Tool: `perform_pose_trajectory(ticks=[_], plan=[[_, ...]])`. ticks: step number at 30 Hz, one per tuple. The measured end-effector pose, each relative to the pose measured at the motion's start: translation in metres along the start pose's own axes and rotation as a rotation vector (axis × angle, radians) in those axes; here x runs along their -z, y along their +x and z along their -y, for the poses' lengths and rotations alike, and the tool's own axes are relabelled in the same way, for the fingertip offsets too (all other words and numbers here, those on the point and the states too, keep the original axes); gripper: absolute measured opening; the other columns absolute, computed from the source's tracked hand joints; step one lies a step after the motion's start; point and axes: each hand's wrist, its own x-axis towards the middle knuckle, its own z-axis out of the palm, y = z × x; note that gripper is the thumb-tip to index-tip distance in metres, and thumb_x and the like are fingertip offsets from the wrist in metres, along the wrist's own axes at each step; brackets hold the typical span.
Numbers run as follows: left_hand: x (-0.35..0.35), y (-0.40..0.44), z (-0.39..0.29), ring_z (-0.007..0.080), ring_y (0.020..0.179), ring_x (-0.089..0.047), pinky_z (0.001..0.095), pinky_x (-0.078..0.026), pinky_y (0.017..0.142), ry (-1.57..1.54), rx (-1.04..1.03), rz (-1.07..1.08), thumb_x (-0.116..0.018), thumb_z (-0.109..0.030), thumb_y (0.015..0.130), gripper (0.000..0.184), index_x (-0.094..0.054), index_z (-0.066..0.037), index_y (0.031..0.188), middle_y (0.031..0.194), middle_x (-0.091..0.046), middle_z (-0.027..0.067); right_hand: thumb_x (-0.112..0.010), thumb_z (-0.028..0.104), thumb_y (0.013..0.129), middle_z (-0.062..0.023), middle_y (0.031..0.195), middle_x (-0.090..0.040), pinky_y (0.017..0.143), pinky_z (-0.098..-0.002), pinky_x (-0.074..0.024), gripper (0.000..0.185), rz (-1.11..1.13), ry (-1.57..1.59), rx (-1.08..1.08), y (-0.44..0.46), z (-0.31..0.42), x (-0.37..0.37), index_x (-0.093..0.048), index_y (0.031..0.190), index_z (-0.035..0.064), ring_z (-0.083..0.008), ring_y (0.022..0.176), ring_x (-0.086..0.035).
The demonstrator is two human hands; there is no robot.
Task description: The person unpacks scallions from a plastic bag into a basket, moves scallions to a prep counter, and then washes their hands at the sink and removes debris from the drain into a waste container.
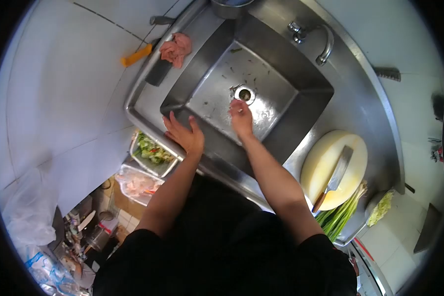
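My left hand [185, 135] is over the near left edge of the steel sink [276, 49], its fingers spread and nothing in them. Reaching down into the basin, my right hand [240, 117] has its fingers curled together just short of the drain [244, 94]; whatever they may hold is hidden. Small dark green scraps [233, 89] lie scattered on the wet basin floor around the drain. A crumpled pink cloth [176, 49] rests on the left ledge of the sink.
On the right counter, a knife [339, 170] lies on a round pale cutting board [320, 153], beside green onions [341, 217]. A curved faucet [325, 47] stands at the back. Below left are containers of chopped vegetables [153, 150] and pale pink food [139, 183]. An orange handle [136, 55] sticks out leftward.
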Motion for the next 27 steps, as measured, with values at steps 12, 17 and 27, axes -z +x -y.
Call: perform_pose_trajectory(ticks=[12,17,27], plan=[[0.036,0.000,0.002,0.0415,0.154,-0.021,0.0615,-0.008,0.124,0.042,-0.022,0.084,-0.075,-0.032,0.087,0.089,-0.029,-0.002,0.157,0.163,-0.026,0.0277,-0.041,0.044,0.111,-0.0149,0.123,-0.059,0.103,-0.0515,-0.0522,0.046,-0.043,1.165,-0.262,0.301,0.183,0.115,-0.043,0.139,0.0070,-0.0313,0.110,-0.065],[0.010,-0.023,-0.011,0.0455,0.154,-0.017,0.0609,-0.009,0.125,-0.149,0.031,0.007,-0.077,-0.030,0.083,0.095,-0.026,-0.003,0.159,0.166,-0.017,0.0265,-0.039,0.050,0.111,-0.0107,0.111,-0.059,0.095,-0.0451,-0.0541,0.047,-0.192,1.156,-0.227,0.334,0.187,0.100,-0.049,0.129,0.0077,-0.0262,0.095,-0.068],[0.022,-0.059,-0.094,0.0424,0.147,-0.036,0.0474,-0.025,0.123,-0.532,-0.317,0.462,-0.074,-0.008,0.083,0.078,-0.037,0.000,0.151,0.156,-0.038,0.0246,-0.048,0.057,0.106,-0.0048,0.105,-0.057,0.082,-0.0383,-0.0515,0.051,-0.257,1.154,-0.335,0.313,0.191,0.097,-0.051,0.119,0.0070,-0.0195,0.093,-0.064]])
